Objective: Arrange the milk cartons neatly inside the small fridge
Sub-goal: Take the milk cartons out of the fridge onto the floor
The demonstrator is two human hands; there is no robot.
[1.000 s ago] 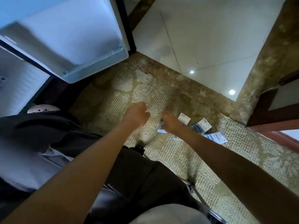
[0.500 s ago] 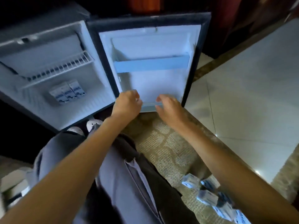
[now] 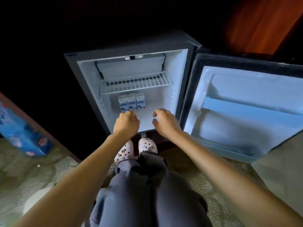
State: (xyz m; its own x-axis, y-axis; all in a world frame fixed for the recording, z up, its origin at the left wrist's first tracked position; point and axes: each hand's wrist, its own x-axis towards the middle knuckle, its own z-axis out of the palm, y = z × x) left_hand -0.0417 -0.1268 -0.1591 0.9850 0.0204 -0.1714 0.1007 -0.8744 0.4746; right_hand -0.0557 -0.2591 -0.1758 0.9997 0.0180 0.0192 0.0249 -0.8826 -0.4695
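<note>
The small fridge (image 3: 183, 74) stands open in front of me. Three blue-and-white milk cartons (image 3: 132, 104) stand upright side by side on its floor, left of centre, under the wire shelf (image 3: 136, 82). My left hand (image 3: 127, 122) is just in front of the cartons with its fingers curled down; nothing shows in it. My right hand (image 3: 164, 121) hovers over the bare right part of the fridge floor, fingers bent and spread, holding nothing.
The fridge door (image 3: 246, 115) is swung wide open to the right, its door shelves bare. A blue printed box (image 3: 21, 135) lies at the left on the woven rug (image 3: 32, 185). My feet in white clogs (image 3: 136, 148) are right at the fridge's base.
My view has swung from the cartons lying on the rug to the fridge's inside. Both hands have moved from the door's lower edge to the fridge floor, near the three cartons.
</note>
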